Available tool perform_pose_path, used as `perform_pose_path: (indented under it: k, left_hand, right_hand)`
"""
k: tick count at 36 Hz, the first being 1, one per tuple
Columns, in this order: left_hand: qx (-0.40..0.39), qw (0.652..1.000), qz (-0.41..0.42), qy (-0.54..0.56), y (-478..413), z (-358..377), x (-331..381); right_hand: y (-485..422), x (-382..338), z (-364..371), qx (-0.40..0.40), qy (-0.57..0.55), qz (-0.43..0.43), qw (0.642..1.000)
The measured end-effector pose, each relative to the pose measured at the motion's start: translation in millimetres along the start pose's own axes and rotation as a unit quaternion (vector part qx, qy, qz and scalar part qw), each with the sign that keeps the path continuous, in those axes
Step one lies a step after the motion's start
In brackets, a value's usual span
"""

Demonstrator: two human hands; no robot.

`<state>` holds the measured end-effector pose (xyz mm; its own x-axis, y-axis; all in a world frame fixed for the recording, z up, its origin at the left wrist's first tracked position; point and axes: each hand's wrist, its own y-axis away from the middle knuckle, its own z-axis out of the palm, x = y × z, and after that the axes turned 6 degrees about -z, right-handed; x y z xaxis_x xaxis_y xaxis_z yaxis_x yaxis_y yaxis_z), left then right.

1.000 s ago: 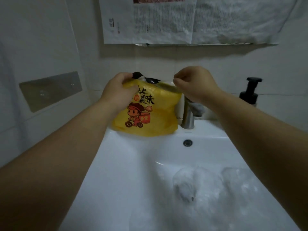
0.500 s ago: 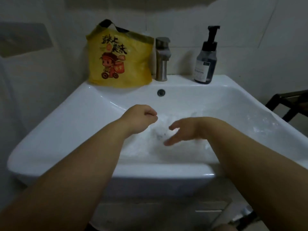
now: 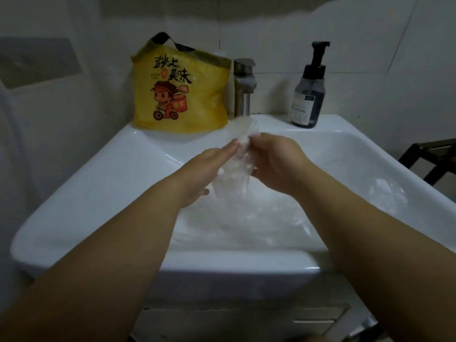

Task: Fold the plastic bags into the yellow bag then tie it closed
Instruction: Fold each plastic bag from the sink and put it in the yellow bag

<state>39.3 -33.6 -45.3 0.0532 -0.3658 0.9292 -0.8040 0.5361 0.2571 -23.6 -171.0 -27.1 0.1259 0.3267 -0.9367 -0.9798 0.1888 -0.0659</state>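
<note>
The yellow bag (image 3: 181, 95), printed with a cartoon rider and black characters, stands upright on the back left ledge of the white sink (image 3: 103, 183), its black handle up. Over the basin both hands hold a clear plastic bag (image 3: 240, 156) lifted between them. My left hand (image 3: 209, 169) lies against the bag's left side with fingers straight. My right hand (image 3: 276, 161) grips its upper right part with curled fingers. More clear plastic bags (image 3: 249, 218) lie crumpled in the basin below, blurred.
A steel faucet (image 3: 244, 87) stands behind the basin beside the yellow bag. A dark pump soap bottle (image 3: 308, 92) sits on the back right ledge. A dark frame (image 3: 429, 159) shows at the right edge. Tiled wall lies behind.
My hands left the yellow bag standing on the ledge, dropped into the basin, and now have a clear bag lifted up between them. The camera tilted downward.
</note>
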Motion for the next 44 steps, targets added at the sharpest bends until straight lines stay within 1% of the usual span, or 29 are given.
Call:
perform_pose_path:
  k: [3, 4, 6, 9, 11, 13, 15, 17, 19, 20, 22, 24, 25, 26, 28, 30, 32, 34, 37, 41, 44]
  left_hand:
    - [-0.013, 0.999, 0.027, 0.042, 0.6, -2.9, -0.2]
    - [-0.005, 0.998, 0.036, 0.051, 0.1, -2.8, -0.2]
    - [0.026, 0.994, 0.061, 0.092, -3.7, -3.3, -0.3]
    - [0.108, 0.975, 0.100, 0.167, -10.0, -9.4, -1.8]
    - [0.187, 0.963, 0.116, 0.157, -12.1, -14.4, -2.5]
    - [0.251, 0.948, 0.135, 0.141, -13.2, -19.6, -3.2]
    - [0.283, 0.940, 0.132, 0.137, -14.7, -25.2, -7.4]
    - [0.271, 0.946, 0.092, 0.154, -15.9, -30.3, -10.0]
    - [0.240, 0.953, 0.051, 0.176, -14.4, -31.4, -8.8]
    - [0.218, 0.955, 0.044, 0.197, -13.2, -31.5, -7.8]
    - [0.173, 0.959, 0.059, 0.215, -11.2, -30.4, -5.3]
    - [0.146, 0.965, 0.071, 0.205, -7.9, -27.7, -2.9]
    - [0.134, 0.968, 0.075, 0.199, -6.5, -26.8, -2.5]
    - [0.119, 0.971, 0.080, 0.192, -6.6, -25.8, -2.5]
    - [0.088, 0.977, 0.082, 0.173, -4.1, -23.7, -1.1]
    - [0.059, 0.979, 0.077, 0.182, -3.4, -21.7, 0.3]
    - [0.035, 0.977, 0.060, 0.204, -3.3, -20.2, 2.5]
    - [0.022, 0.972, 0.051, 0.230, -1.0, -19.3, 5.3]
    - [0.030, 0.960, 0.053, 0.272, 0.4, -20.2, 6.8]
    - [0.064, 0.940, 0.046, 0.333, 1.7, -21.1, 9.2]
    - [0.083, 0.918, 0.026, 0.387, 2.8, -26.0, 12.1]
  right_hand:
    - [-1.1, -16.2, 6.1, 0.005, -0.119, -0.004, 0.993]
    - [-3.5, -20.0, 5.5, 0.019, -0.138, -0.005, 0.990]
    - [-7.6, -24.6, 7.9, 0.054, -0.132, -0.010, 0.990]
    - [-15.0, -16.3, 13.4, 0.093, -0.122, -0.012, 0.988]
    - [-17.7, -6.2, 15.1, 0.148, -0.099, -0.025, 0.984]
    - [-21.7, -1.3, 14.0, 0.200, -0.101, -0.044, 0.974]
    - [-22.1, -0.3, 10.2, 0.208, -0.108, -0.066, 0.970]
    - [-19.7, -1.9, 5.4, 0.157, -0.125, -0.073, 0.977]
    - [-15.2, -2.3, 3.6, 0.085, -0.099, -0.066, 0.989]
    - [-12.8, -2.0, 4.4, 0.065, -0.056, -0.060, 0.995]
    - [-12.4, 2.3, 4.7, 0.072, 0.091, -0.037, 0.993]
    - [-13.9, 10.7, 4.4, 0.067, 0.250, -0.006, 0.966]
    - [-14.0, 15.1, 6.0, 0.054, 0.295, 0.015, 0.954]
    - [-14.7, 19.1, 6.4, 0.037, 0.307, 0.030, 0.951]
    - [-14.5, 22.7, 7.5, -0.011, 0.251, 0.028, 0.968]
    - [-13.4, 20.3, 10.0, -0.069, 0.181, 0.018, 0.981]
    - [-12.2, 18.1, 11.4, -0.105, 0.155, 0.027, 0.982]
    - [-10.5, 18.5, 13.0, -0.116, 0.153, 0.038, 0.981]
    - [-8.7, 20.1, 14.2, -0.087, 0.182, 0.019, 0.979]
    - [-11.2, 20.1, 13.4, 0.001, 0.142, -0.002, 0.990]
    - [-12.3, 19.5, 14.8, 0.029, 0.118, 0.019, 0.992]
